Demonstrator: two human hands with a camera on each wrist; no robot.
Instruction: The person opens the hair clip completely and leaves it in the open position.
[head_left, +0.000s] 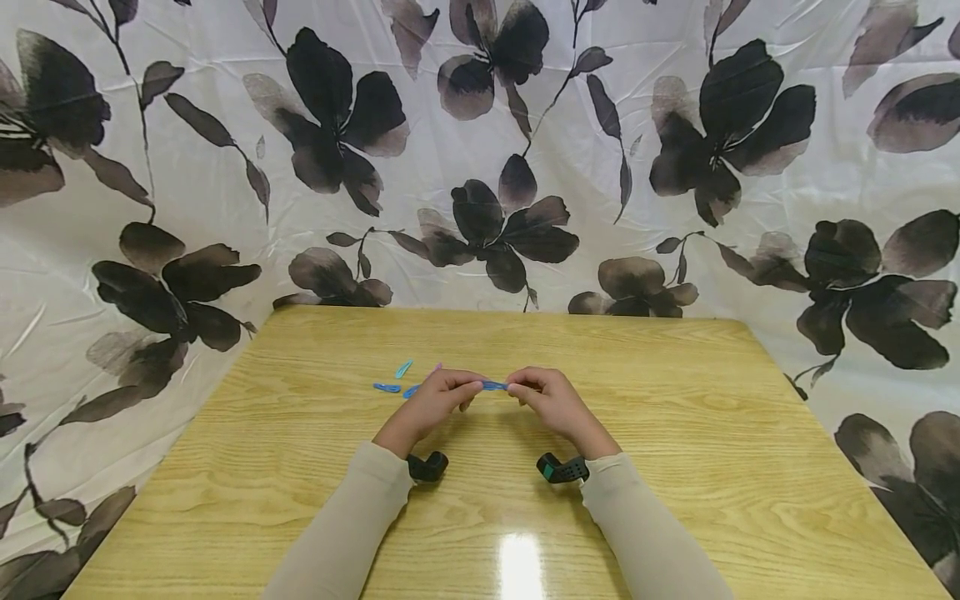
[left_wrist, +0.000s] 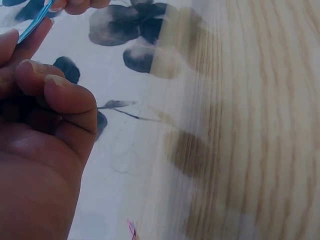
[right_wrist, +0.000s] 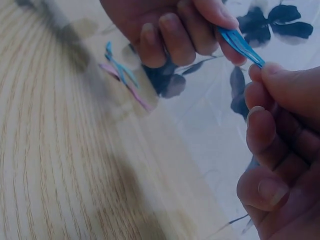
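A blue snap hair clip (head_left: 493, 385) is held above the wooden table between my two hands. My left hand (head_left: 438, 402) pinches one end of it between thumb and forefinger. The other end is pinched by my right hand (head_left: 553, 403). In the right wrist view the clip (right_wrist: 241, 46) looks long and narrow, with slits between its metal strips. Only a bit of the clip (left_wrist: 35, 22) shows at the top left of the left wrist view.
Left of my hands on the table (head_left: 675, 500) lie a teal clip (head_left: 403, 368), a blue clip (head_left: 387, 387), another blue clip (head_left: 409, 392) partly behind my left hand, and a pink clip (head_left: 438, 367). A flowered cloth (head_left: 615, 175) hangs behind the table.
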